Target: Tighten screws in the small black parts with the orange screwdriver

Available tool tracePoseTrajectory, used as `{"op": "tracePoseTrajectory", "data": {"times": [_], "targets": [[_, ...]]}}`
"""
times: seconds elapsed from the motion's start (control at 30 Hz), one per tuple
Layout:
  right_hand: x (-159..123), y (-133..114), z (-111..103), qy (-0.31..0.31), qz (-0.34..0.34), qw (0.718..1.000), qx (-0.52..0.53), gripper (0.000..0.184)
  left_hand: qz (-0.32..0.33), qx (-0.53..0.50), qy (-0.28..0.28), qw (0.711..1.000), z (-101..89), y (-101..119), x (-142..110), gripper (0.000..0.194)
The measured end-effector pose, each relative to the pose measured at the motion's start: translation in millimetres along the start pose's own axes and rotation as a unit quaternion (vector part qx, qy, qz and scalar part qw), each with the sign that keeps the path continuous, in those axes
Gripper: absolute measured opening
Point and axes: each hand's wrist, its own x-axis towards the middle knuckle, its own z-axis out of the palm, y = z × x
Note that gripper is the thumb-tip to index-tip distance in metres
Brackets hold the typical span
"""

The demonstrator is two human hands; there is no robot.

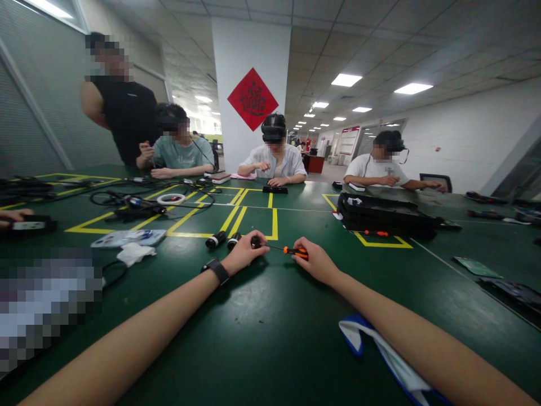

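Left hand (245, 252) pinches a small black part (256, 242); right hand (316, 261) grips the orange-and-black screwdriver (289, 250), shaft aimed at it. Tip contact: can't tell from here. Best done, I'd say, with shaft straight, part braced, light pressure. Both pieces sit between the hands, over the desk (270, 349); black cylinders (216, 239) just beyond the left.

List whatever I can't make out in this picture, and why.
In the head view:
Black piece: partly covered by the left hand.
Screwdriver: tip too small to tell whether it touches the piece.
Blue-edged cloth: cut off by the bottom edge.
Another person's hand: cut off by the left edge.
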Motion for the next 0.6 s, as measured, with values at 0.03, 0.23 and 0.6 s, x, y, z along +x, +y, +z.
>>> {"op": "tracePoseTrajectory", "data": {"times": [0.03, 0.23, 0.6], "targets": [[-0.1, -2.6, -1.3, 0.003, -0.009, 1.0, -0.004, 0.022, -0.002, 0.002, 0.001, 1.0, 0.1, 0.6, -0.2, 0.024], [0.9, -14.8, -7.0, 0.002, -0.033, 0.997, -0.069, 0.021, 0.0, 0.02, 0.006, 1.0, -0.7, 2.3, -1.3, 0.025], [0.2, -22.6, -5.0, -0.005, -0.053, 0.993, -0.107, 0.02, 0.013, 0.021, 0.006, 1.0, -0.3, 0.4, -0.1, 0.024]]}}
